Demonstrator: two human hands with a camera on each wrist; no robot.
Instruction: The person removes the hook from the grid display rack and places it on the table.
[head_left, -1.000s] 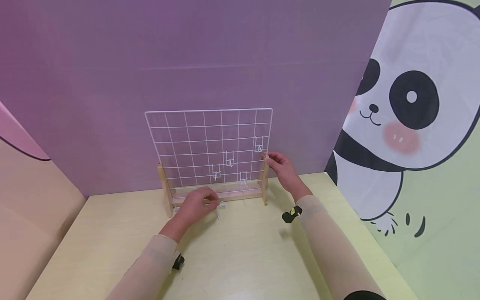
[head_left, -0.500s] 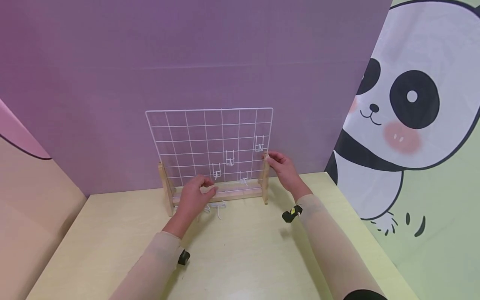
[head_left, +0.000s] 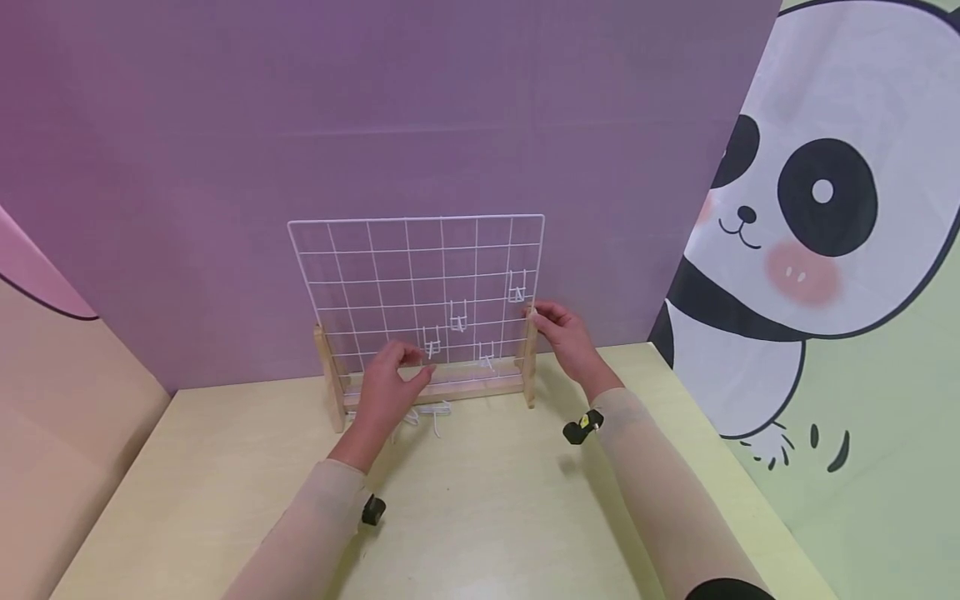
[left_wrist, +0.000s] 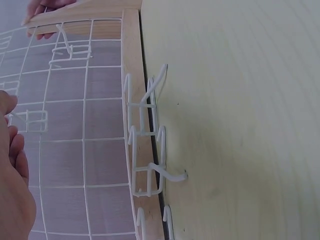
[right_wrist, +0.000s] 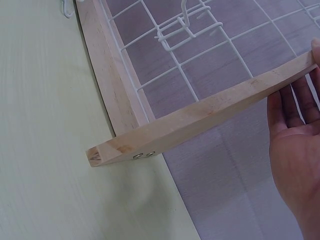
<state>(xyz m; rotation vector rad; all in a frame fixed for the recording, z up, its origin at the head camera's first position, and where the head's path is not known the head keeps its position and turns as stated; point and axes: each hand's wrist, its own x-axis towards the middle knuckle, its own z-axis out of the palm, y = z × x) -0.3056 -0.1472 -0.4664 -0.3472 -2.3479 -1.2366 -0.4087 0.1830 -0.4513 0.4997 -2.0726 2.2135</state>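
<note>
1. A small white wire hook (head_left: 417,357) is being pinched between the thumb and fingertips of the left hand (head_left: 390,390), just in front of the lower rows of the white wire grid (head_left: 390,275), left of centre in the head view. A second ago this hand was lying low on the counter (head_left: 480,500) over the loose hooks (head_left: 433,413); it is now being raised to the mesh, so a hook is judged to have been picked up and is being brought to the grid for hanging.

2. In the left wrist view only the edge of the left hand (left_wrist: 14,170) is being shown at the left margin, its fingers curled; the pinched hook itself cannot be made out there.

3. Four hooks (head_left: 459,318) are already hanging on the lower right part of the grid, unchanged across the three head pictures.

4. The loose hooks (left_wrist: 150,145) are lying on the counter against the wooden base rail (left_wrist: 131,100), touching one another.

5. The right wooden upright (head_left: 529,354) of the stand is being held at its top by the right hand (head_left: 564,335), fingers curled about it. This grip is unchanged, so the stand is judged to be kept steady.

6. In the right wrist view the right hand (right_wrist: 295,135) is being shown with fingers lying behind the upright (right_wrist: 210,117).
</note>
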